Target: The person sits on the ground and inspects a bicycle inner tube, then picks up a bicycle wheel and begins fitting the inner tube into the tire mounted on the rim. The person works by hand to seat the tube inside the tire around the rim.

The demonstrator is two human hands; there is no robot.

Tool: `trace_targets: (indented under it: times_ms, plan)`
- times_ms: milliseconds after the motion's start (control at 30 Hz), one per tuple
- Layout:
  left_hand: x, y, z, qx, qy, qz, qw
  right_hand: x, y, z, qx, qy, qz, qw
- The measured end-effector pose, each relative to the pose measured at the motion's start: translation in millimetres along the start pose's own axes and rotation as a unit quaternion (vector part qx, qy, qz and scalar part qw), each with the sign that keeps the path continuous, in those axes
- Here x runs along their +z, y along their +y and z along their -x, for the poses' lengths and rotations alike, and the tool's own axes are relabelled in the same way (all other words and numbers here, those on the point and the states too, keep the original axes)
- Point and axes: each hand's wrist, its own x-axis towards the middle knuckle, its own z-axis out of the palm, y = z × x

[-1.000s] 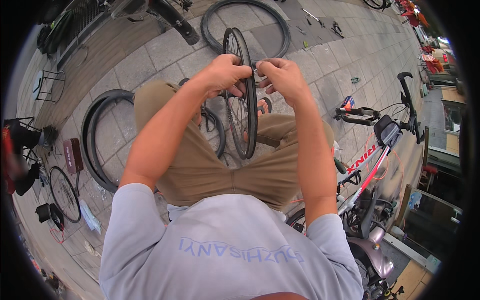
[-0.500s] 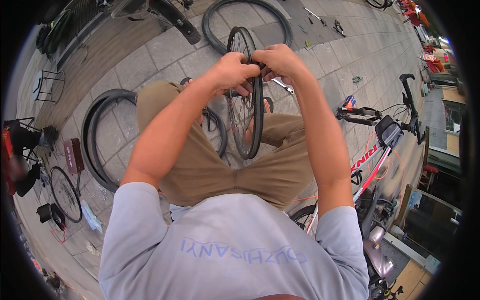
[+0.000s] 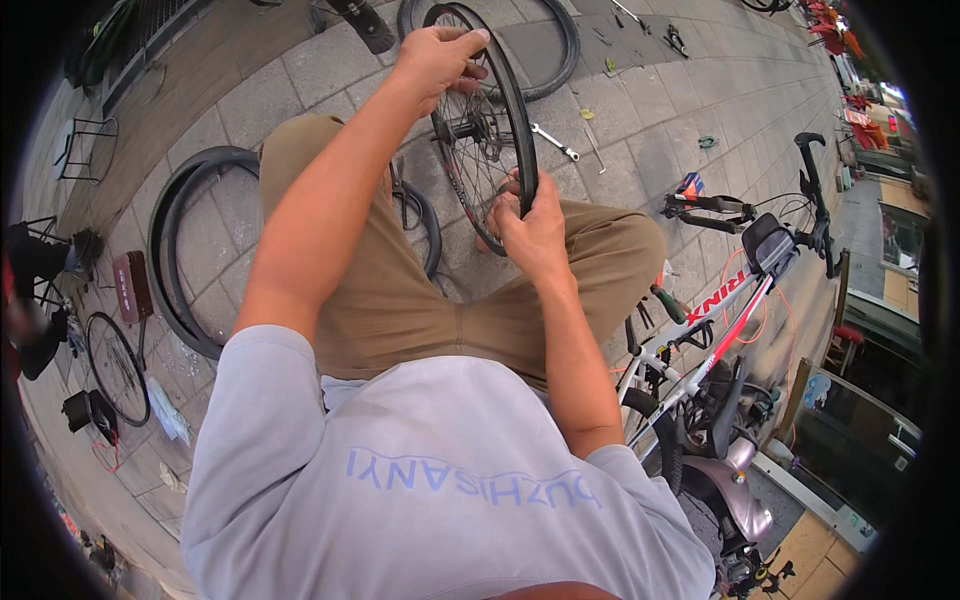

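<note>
A bicycle wheel (image 3: pixel 524 135) with a black rim, thin spokes and a hub stands upright and somewhat tilted between my knees. At its upper part my left hand (image 3: pixel 442 65) is closed, with the thumb over the rim's edge and the fingers curled at the spoke side. Lower on the near right side, my right hand (image 3: pixel 534 228) grips the rim, its fingers partly hidden behind it. On the paving just right of the wheel lies a wrench (image 3: pixel 555 143). Beyond the wheel rests a loose black tire (image 3: pixel 572 50).
More black tires (image 3: pixel 165 255) lie to my left, near a dark red case (image 3: pixel 131 287) and a small wheel (image 3: pixel 118 370). A white and red bicycle frame (image 3: pixel 705 325) is at my right. Several tools (image 3: pixel 676 40) are scattered at the far right.
My right hand has moved from the upper rim down to its near right side. The left hand has shifted up and left, and the wheel has moved away from me.
</note>
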Motion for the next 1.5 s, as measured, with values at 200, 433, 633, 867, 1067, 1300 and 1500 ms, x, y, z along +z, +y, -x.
trace_targets:
  times_ms: [200,433,633,867,1067,1300,1500]
  plan:
    - [1,8,17,-0.017,-0.008,-0.008,1.0,-15,-52,-26,-0.012,0.028,0.053,0.998]
    - [-16,15,57,-0.074,-0.231,-0.138,0.96,-27,-97,-126,0.05,-0.123,-0.147,0.98]
    - [-26,21,56,-0.059,-0.218,-0.148,0.963,-17,-102,-151,0.07,-0.106,-0.183,0.975]
    - [-15,27,50,-0.011,-0.207,-0.196,0.958,-12,-98,-167,0.061,-0.077,-0.199,0.975]
    - [1,22,38,0.023,-0.167,-0.137,0.976,-17,-69,-104,0.062,-0.012,-0.275,0.959]
    - [4,18,20,0.015,-0.151,-0.086,0.985,-5,-48,-22,0.066,-0.032,-0.222,0.972]
    - [3,23,19,-0.001,-0.152,-0.069,0.986,5,-73,-28,0.072,0.006,-0.096,0.993]
